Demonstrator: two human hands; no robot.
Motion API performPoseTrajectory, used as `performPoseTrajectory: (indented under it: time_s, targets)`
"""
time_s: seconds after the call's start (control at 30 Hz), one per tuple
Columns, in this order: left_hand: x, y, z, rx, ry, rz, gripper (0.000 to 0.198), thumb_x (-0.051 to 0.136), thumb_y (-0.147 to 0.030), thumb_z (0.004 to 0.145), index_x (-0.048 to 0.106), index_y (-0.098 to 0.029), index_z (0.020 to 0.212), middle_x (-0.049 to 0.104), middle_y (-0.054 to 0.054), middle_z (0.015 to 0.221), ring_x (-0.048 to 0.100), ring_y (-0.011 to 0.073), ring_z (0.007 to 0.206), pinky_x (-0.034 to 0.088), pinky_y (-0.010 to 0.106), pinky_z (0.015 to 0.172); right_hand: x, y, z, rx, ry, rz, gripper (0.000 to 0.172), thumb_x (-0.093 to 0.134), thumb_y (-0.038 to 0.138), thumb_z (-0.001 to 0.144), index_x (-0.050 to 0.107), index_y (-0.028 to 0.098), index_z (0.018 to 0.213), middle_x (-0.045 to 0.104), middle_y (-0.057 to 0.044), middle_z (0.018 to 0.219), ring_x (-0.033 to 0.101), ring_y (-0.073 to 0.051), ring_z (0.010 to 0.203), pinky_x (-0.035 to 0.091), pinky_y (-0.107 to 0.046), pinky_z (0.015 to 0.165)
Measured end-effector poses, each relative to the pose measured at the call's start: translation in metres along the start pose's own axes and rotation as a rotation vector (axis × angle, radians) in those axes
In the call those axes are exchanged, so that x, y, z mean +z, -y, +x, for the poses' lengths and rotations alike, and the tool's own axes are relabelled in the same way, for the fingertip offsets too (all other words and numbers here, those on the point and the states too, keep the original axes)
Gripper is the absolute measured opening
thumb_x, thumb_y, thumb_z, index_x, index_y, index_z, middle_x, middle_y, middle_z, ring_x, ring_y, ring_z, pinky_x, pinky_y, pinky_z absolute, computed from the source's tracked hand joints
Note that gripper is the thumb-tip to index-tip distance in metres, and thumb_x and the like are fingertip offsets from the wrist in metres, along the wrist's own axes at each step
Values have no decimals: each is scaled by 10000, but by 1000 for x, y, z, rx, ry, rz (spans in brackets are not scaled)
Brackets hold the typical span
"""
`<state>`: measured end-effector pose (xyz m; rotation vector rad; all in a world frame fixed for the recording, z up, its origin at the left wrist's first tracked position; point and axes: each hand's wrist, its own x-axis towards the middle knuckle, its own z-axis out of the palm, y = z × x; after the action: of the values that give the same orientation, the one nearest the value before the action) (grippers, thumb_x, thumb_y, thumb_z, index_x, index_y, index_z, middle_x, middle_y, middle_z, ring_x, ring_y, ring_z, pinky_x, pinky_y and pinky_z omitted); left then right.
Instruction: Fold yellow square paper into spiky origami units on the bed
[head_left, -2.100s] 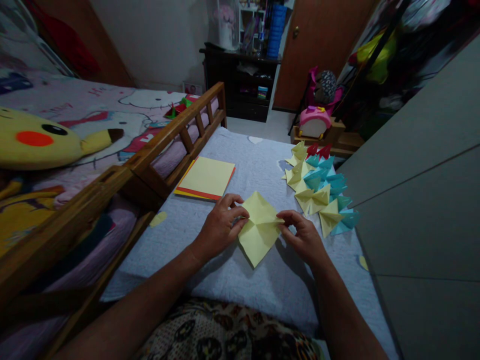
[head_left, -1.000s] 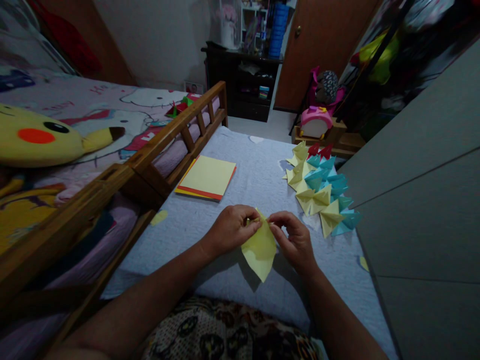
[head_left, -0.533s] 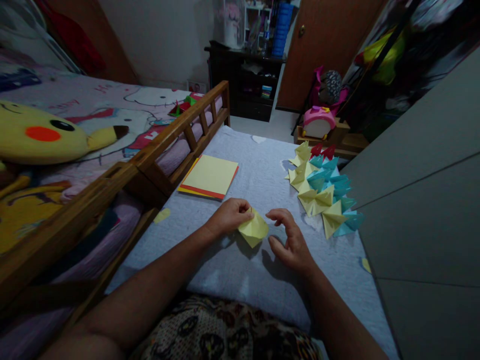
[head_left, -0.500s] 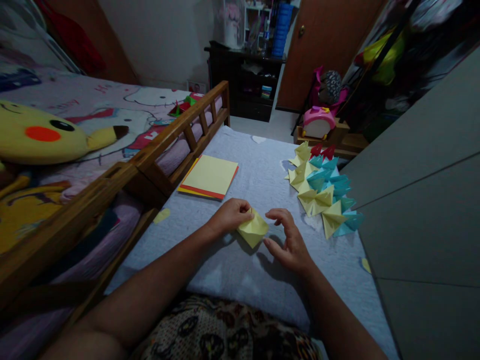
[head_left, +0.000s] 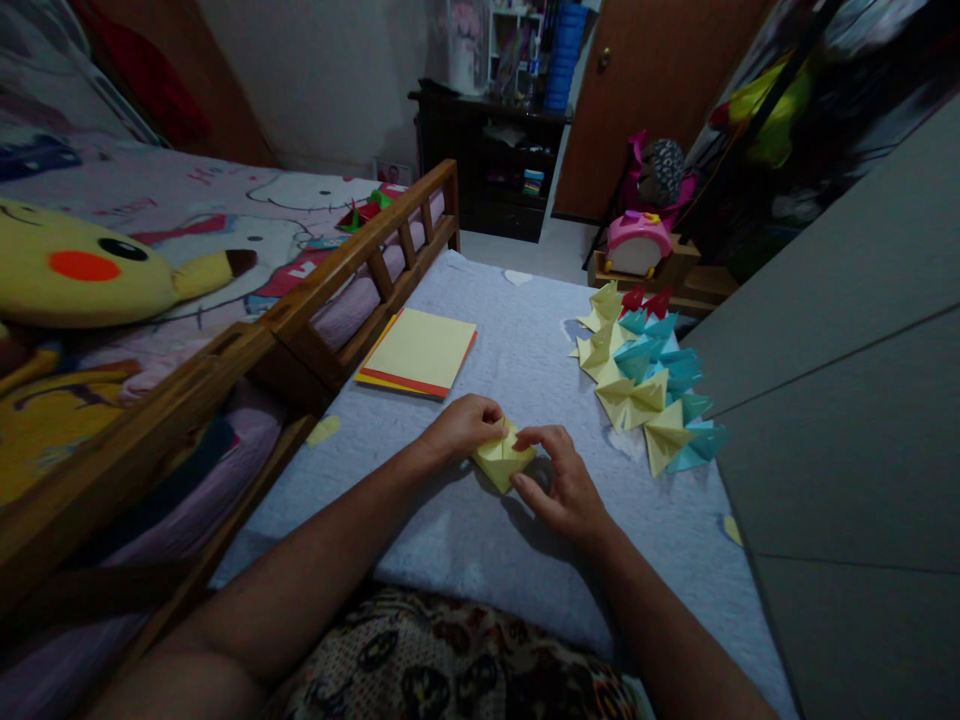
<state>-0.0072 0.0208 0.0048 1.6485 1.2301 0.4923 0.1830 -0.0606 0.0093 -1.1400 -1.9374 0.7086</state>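
Note:
A small folded yellow origami paper (head_left: pixel 501 466) is between my hands, low over the light blue sheet (head_left: pixel 517 340). My left hand (head_left: pixel 466 428) pinches its upper left side, thumb on top. At its right edge is my right hand (head_left: pixel 559 480), thumb and forefinger apart on either side of the right corner, the fingertips at the paper. Whether they press on it I cannot tell. Farther off to the left lies a stack of square paper (head_left: pixel 424 348), pale yellow on top with orange and red edges below. Several folded paper pieces (head_left: pixel 634 400), yellow, blue and red, stand in rows at the right.
A wooden bed rail (head_left: pixel 360 250) runs along the left, with a yellow plush toy (head_left: pixel 82 265) on the bed beyond it. A pale cabinet side (head_left: pixel 847 430) borders the right. Behind stand a dark shelf unit (head_left: pixel 487 165) and a pink toy case (head_left: pixel 637 245).
My right hand has moved left to the yellow paper's right edge, its fingers now over the corner. My left hand keeps its pinch. The paper's front flap looks flatter.

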Motion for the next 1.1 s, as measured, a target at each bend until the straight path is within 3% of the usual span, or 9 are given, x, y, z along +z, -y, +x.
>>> performPoseTrajectory:
  time_s: [0.13,0.33,0.5,0.67,0.73,0.87,1.1]
  targets:
    - [-1,3,4,8,8,23,160,579,-315,630,604,-162,590,515,-17,571,454,136,561,278,250,519,3,-5,0,64,3,-93,185,584,294,892,605,219,1060,633,-78,988,551,-263,989,414,-448,894]
    - [-1,3,5,17,-10,50,129,593,-279,647,625,-157,618,539,-16,580,466,138,570,292,244,518,12,-15,0,196,-21,-211,269,618,277,863,603,238,1129,658,-71,993,562,-270,971,377,-461,920]
    - [-2,4,-1,18,-67,39,254,628,-247,698,675,-161,932,605,-1,722,542,150,634,368,230,547,16,-19,2,258,-1,-250,343,647,263,827,600,218,1164,650,-68,952,575,-268,938,387,-446,896]
    - [-6,2,-19,102,-185,35,267,489,-335,929,612,-177,1105,673,78,972,633,189,788,486,284,661,19,-20,4,259,8,-303,380,674,257,811,602,201,1180,656,-76,933,568,-281,931,384,-448,876]
    - [-7,2,-29,134,-223,72,273,480,-362,960,601,-186,1128,669,89,1032,644,202,841,511,315,726,21,-19,3,239,9,-325,393,683,255,808,605,194,1189,663,-87,946,561,-288,935,384,-447,866]
    - [-2,7,-44,219,-236,205,328,632,-242,854,583,-183,1172,614,99,1142,619,198,860,525,358,812,23,-18,4,211,15,-342,416,692,263,809,604,193,1209,685,-111,1054,557,-301,972,379,-449,870]
    - [12,20,-48,336,-302,422,347,611,-73,817,584,-195,1141,595,69,1112,586,234,1030,527,396,899,24,-16,3,208,-24,-412,447,677,283,822,563,170,1239,647,-94,1054,543,-280,974,375,-416,868]
